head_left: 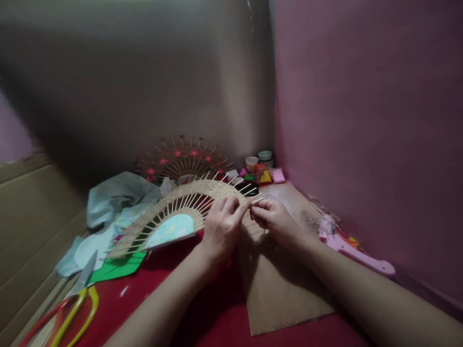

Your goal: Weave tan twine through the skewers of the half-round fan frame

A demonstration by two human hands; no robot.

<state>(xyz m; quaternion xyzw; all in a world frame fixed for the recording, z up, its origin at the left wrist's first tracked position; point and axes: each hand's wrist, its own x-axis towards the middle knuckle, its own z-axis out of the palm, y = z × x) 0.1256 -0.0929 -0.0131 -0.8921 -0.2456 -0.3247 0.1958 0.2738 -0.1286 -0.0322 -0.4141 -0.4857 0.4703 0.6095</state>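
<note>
A half-round woven piece (pixel 170 212) of thin sticks and straw-coloured cord lies tilted on the red surface (pixel 217 313), with a pale blue-green paper centre (pixel 170 230). My left hand (pixel 221 226) rests on its right end, fingers curled and pinching a stick tip. My right hand (pixel 273 218) pinches the same spot from the right, fingertips almost touching the left hand's. A thin stick (pixel 257 198) pokes out between them.
A second stick fan with pink flowers (pixel 181 159) leans on the back wall. Small jars (pixel 265 156) and coloured clay pieces (pixel 278 175) sit in the corner. A pink glue gun (pixel 343 246) lies right, scissors (pixel 75 303) left, brown cardboard (pixel 278 284) under my arms, crumpled paper (pixel 115 193) behind.
</note>
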